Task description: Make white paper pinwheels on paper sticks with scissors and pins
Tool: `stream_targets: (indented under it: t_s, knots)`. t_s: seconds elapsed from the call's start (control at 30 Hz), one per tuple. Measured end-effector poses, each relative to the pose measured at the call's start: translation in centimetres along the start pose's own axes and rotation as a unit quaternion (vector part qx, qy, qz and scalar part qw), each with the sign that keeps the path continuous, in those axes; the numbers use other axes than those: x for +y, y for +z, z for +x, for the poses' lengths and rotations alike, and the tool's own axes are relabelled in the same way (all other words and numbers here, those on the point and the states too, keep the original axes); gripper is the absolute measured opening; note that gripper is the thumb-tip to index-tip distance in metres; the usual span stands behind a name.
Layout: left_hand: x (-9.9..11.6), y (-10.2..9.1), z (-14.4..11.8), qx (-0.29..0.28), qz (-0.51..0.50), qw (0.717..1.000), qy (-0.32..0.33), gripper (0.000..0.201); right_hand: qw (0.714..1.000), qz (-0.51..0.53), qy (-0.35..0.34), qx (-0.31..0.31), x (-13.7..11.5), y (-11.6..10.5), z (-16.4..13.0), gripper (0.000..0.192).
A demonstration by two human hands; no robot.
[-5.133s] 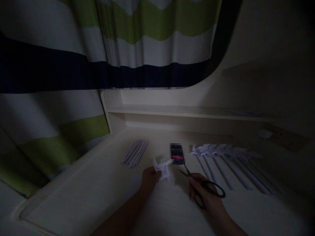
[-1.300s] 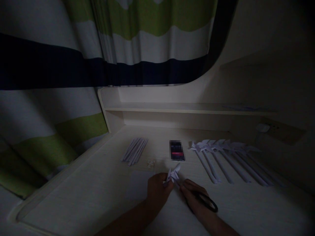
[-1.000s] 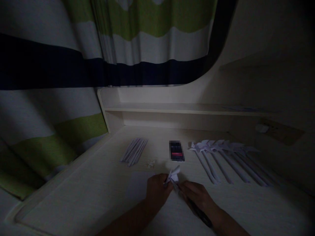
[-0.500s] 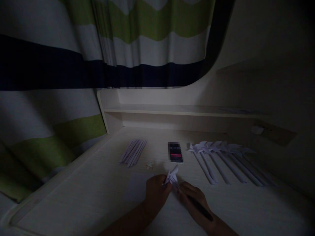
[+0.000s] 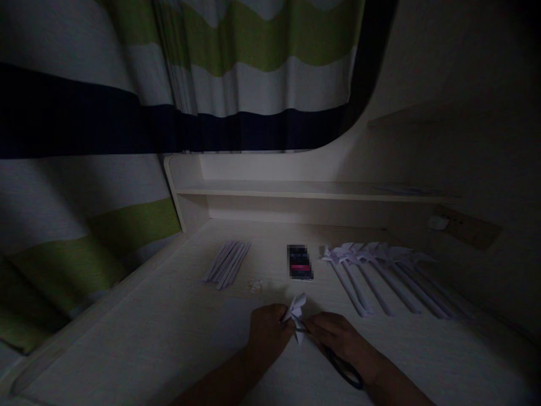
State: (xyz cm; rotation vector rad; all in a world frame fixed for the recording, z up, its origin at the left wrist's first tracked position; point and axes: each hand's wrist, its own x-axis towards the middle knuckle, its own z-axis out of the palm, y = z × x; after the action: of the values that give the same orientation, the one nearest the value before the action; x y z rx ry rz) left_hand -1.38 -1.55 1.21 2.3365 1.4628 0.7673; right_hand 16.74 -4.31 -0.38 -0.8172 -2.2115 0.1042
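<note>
Just above the desk, my left hand (image 5: 270, 330) is closed on a white folded-paper pinwheel (image 5: 299, 304), pinching it near its middle so its blades stick out. My right hand (image 5: 338, 338) is closed around a pair of scissors (image 5: 347, 372). Their dark handle loop shows below the palm, and the blade end reaches the pinwheel's centre. The exact contact of blades and paper is too dim to make out. A pale sheet of paper (image 5: 232, 321) lies flat on the desk, left of my left hand.
Rolled paper sticks (image 5: 227, 264) lie bundled at the left, with small pale bits (image 5: 255, 286) beside them. A phone (image 5: 300, 263) lies in the middle. Several finished pinwheels on sticks (image 5: 380, 270) line the right side. A shelf (image 5: 270, 190) runs along the back; a curtain (image 5: 262, 84) hangs above.
The pinwheel has turned in my left hand, with a blade now pointing down. My right hand has shifted slightly and the scissors' handle loop shows more openly.
</note>
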Motion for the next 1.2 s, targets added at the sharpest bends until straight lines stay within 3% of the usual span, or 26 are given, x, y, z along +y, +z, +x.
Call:
stream_targets:
  t_s: [0.1, 0.23, 0.37, 0.53, 0.63, 0.77, 0.9, 0.97, 1.1, 1.2]
  knots:
    - [-0.1, 0.1, 0.0, -0.011, 0.017, 1.000, 0.019, 0.013, 0.997, -0.032, -0.038, -0.052, -0.2, -0.7, 0.1, 0.023]
    - [0.4, -0.1, 0.0, 0.002, 0.008, 1.000, 0.000, 0.015, 1.000, -0.015, -0.021, 0.007, -0.8, 0.1, 0.2, 0.022]
    - [0.7, -0.2, -0.2, 0.042, -0.007, 0.999, -0.008, 0.014, 0.992, 0.064, 0.078, 0.077, -1.9, 1.3, 0.5, 0.024]
    - [0.5, 0.2, -0.5, 0.117, -0.014, 0.993, 0.025, 0.012, 0.945, 0.179, 0.238, 0.138, -3.6, 1.5, 1.3, 0.039]
    - [0.3, 0.5, -0.6, 0.172, -0.007, 0.982, 0.081, 0.012, 0.931, 0.207, 0.261, 0.147, -4.0, 1.7, 1.6, 0.042]
    - [0.2, 0.7, -0.6, 0.190, -0.003, 0.976, 0.110, 0.014, 0.958, 0.158, 0.199, 0.133, -3.1, 2.3, 1.1, 0.037]
    - [0.4, 0.2, -0.5, 0.125, 0.006, 0.991, 0.039, 0.012, 0.993, 0.008, 0.004, 0.115, -0.9, 2.0, 0.1, 0.021]
    - [0.6, -0.2, -0.5, 0.079, 0.007, 0.997, 0.007, 0.012, 0.995, -0.029, -0.079, 0.047, 0.1, 1.3, -0.3, 0.028]
    - [1.0, -0.7, -0.5, 0.045, 0.007, 0.999, -0.011, 0.013, 0.989, -0.091, -0.109, -0.031, 0.8, 0.3, -0.5, 0.037]
    - [1.0, -0.7, -0.6, 0.064, 0.003, 0.998, 0.009, 0.013, 0.993, -0.080, -0.080, 0.036, 0.3, 0.9, -0.6, 0.034]
